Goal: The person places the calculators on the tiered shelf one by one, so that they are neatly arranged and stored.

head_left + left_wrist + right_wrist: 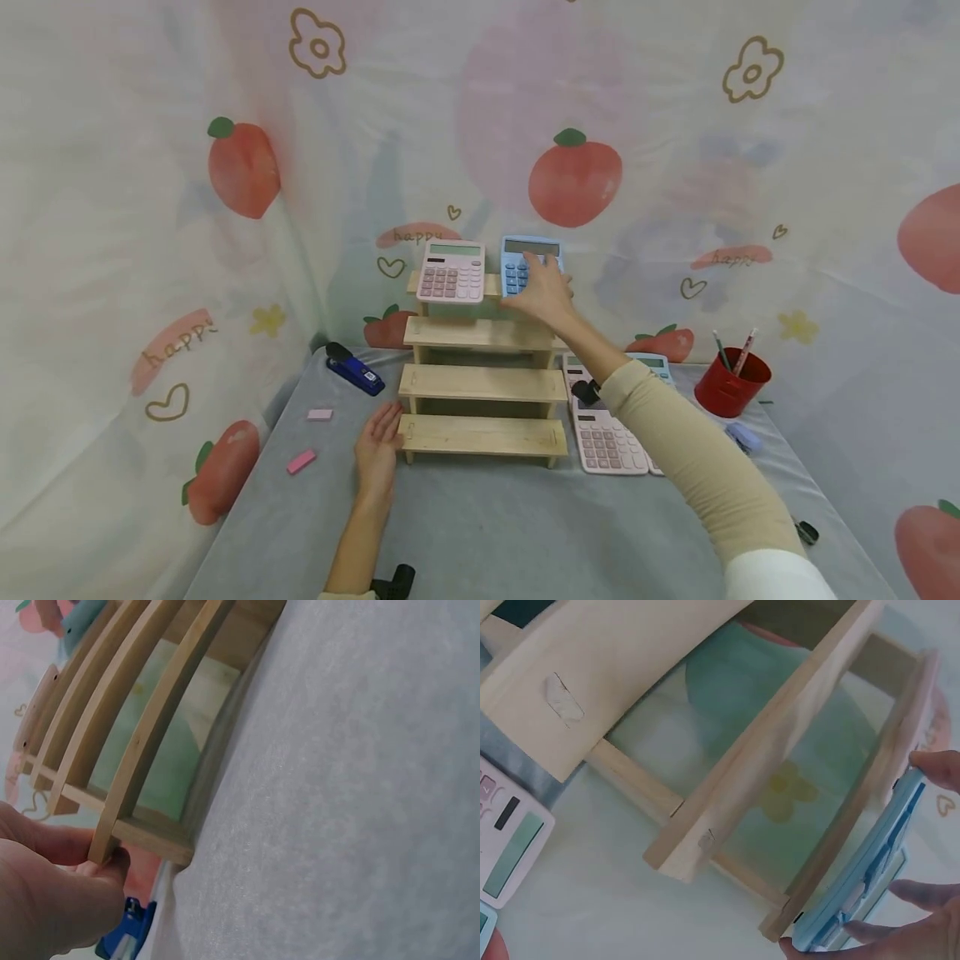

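A stepped wooden rack stands on the grey cloth. My left hand is at its lower left corner; in the left wrist view, thumb and fingers pinch the end of the lowest shelf. At the top, my right hand grips a light blue calculator by its edges. Seen from the right wrist, the calculator leans at the right end of the top shelf, thumb at one side and fingers at the other. A pink calculator leans to its left on that shelf.
Right of the rack lie more pink calculators and a blue one, partly under my right arm. A red pen cup and a small blue item are farther right. Left are a blue stapler and pink erasers.
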The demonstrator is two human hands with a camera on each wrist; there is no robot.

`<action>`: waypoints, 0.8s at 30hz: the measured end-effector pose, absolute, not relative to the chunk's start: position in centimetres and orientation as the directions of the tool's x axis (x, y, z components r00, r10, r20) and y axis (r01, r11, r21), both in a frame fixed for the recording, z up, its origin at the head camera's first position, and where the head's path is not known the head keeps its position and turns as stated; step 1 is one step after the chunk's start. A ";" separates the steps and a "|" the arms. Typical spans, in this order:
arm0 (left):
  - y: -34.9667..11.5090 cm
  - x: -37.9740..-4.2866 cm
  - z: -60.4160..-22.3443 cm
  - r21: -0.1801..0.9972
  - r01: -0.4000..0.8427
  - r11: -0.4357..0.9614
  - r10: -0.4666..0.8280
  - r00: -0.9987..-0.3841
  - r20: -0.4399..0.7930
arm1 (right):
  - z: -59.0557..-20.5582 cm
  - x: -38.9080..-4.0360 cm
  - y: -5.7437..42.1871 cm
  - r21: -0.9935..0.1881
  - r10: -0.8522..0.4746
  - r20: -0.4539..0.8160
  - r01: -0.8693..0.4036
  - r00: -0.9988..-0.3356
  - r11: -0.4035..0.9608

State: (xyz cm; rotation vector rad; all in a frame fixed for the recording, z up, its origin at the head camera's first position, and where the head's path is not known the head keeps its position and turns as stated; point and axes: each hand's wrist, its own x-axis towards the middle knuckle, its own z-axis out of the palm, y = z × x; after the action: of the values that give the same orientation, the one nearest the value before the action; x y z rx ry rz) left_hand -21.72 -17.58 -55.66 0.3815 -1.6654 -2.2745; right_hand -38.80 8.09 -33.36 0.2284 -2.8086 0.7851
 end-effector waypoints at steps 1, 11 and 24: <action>-17.6 -21.7 -55.5 0.955 0.076 -0.286 -0.390 -0.920 -0.044 | -33.3 -39.2 7.7 -0.487 -0.083 0.243 -0.196 -0.966 0.851; -17.7 -22.0 -55.4 0.961 0.038 -0.274 -0.388 -0.919 -0.075 | -33.8 -40.4 6.5 -0.439 -0.067 0.194 -0.148 -0.979 0.886; -17.8 -21.9 -55.7 0.959 0.056 -0.277 -0.394 -0.917 -0.061 | -34.2 -38.0 9.3 -0.518 -0.111 0.322 -0.273 -0.940 0.811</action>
State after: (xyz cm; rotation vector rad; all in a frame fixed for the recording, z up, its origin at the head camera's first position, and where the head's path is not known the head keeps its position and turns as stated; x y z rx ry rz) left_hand -21.89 -17.82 -55.68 0.4182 -1.6837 -2.2665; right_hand -37.97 9.34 -34.20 0.2953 -2.7195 0.8382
